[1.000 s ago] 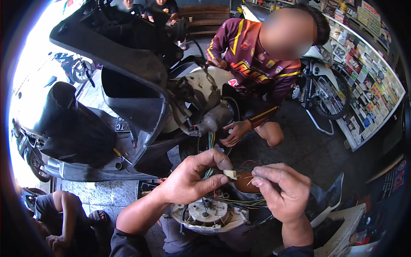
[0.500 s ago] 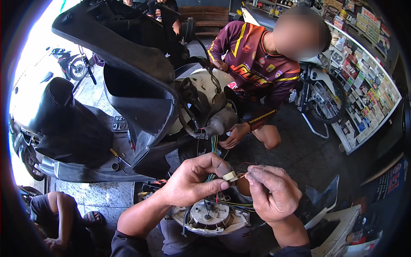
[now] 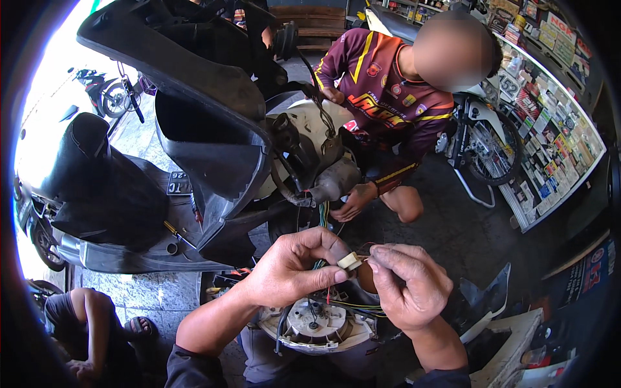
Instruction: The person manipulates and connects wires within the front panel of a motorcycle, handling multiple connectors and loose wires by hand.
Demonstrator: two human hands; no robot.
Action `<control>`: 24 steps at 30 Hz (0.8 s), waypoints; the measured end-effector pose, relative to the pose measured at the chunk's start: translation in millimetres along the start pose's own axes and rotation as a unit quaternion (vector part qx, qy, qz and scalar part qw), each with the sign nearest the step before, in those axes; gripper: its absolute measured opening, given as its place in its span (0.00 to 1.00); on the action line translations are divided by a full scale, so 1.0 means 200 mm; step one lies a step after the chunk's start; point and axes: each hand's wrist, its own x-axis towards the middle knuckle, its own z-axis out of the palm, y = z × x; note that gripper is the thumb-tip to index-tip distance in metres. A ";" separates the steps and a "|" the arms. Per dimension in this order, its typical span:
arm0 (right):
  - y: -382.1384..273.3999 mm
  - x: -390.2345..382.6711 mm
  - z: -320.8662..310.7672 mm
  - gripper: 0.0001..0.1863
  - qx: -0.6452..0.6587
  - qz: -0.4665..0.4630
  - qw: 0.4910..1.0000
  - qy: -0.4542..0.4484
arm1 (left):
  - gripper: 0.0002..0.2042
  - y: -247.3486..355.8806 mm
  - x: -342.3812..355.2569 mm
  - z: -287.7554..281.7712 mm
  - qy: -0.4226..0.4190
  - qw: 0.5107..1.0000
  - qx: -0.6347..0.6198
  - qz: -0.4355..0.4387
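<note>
Between the thumb and forefinger of my left hand is a small cream plastic wire connector. My right hand pinches a thin reddish wire just right of the connector; whether its end sits inside the connector I cannot tell. Below my hands a headlight unit lies across my lap, its back facing up. Coloured wires run down from the front of a partly stripped scooter and pass behind my left hand.
A co-worker in a maroon jersey crouches opposite, one hand by the wiring. A yellow-handled screwdriver lies on the scooter's footboard. Another person sits at lower left. A sticker-covered display case and a parked motorcycle stand at right.
My hands stay nearly in place. The connector has tilted slightly and my right fingers have shifted a little up and left, nearer to it.
</note>
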 end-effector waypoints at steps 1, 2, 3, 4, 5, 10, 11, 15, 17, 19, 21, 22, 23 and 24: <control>0.00 0.01 0.00 0.12 0.009 0.019 1.000 -0.011 | 0.11 -0.01 0.00 0.00 0.003 1.000 0.003 0.010; -0.01 0.03 0.00 0.12 0.018 0.037 0.999 -0.023 | 0.12 -0.02 0.00 -0.01 0.007 1.000 0.007 0.021; -0.01 0.04 -0.01 0.12 0.027 0.056 0.997 -0.036 | 0.12 -0.01 0.01 -0.01 0.014 1.000 0.010 0.019; -0.02 0.05 -0.01 0.09 0.053 0.093 0.993 -0.047 | 0.12 -0.01 0.01 -0.01 0.013 1.000 -0.002 0.002; -0.02 0.04 -0.01 0.09 0.095 0.139 0.985 -0.041 | 0.11 0.00 0.00 -0.01 0.013 1.000 -0.013 -0.015; -0.02 0.05 -0.04 0.06 0.173 0.290 0.937 -0.089 | 0.08 0.05 0.03 0.00 -0.004 0.995 -0.084 -0.046; -0.02 0.05 -0.04 0.06 0.173 0.295 0.935 -0.096 | 0.07 0.05 0.04 -0.01 -0.007 0.995 -0.087 -0.041; -0.02 0.06 -0.02 0.06 0.226 0.323 0.916 -0.075 | 0.07 0.03 0.04 -0.05 -0.014 0.995 -0.076 -0.055; -0.01 0.06 -0.01 0.06 0.243 0.337 0.907 -0.071 | 0.06 0.03 0.06 -0.05 -0.008 0.995 -0.077 -0.062; 0.01 0.06 0.01 0.06 0.253 0.352 0.899 -0.064 | 0.06 0.03 0.06 -0.06 0.012 0.995 -0.080 -0.065; 0.02 0.06 0.03 0.07 0.252 0.365 0.894 -0.059 | 0.07 0.03 0.06 -0.06 0.030 0.994 -0.084 -0.066; 0.03 0.06 0.04 0.07 0.259 0.373 0.889 -0.058 | 0.07 0.03 0.07 -0.06 0.027 0.994 -0.081 -0.068; 0.04 0.06 0.05 0.07 0.266 0.382 0.883 -0.057 | 0.07 0.03 0.07 -0.07 0.025 0.994 -0.079 -0.070; 0.05 0.07 0.06 0.07 0.273 0.390 0.878 -0.055 | 0.08 0.02 0.08 -0.08 0.022 0.994 -0.076 -0.072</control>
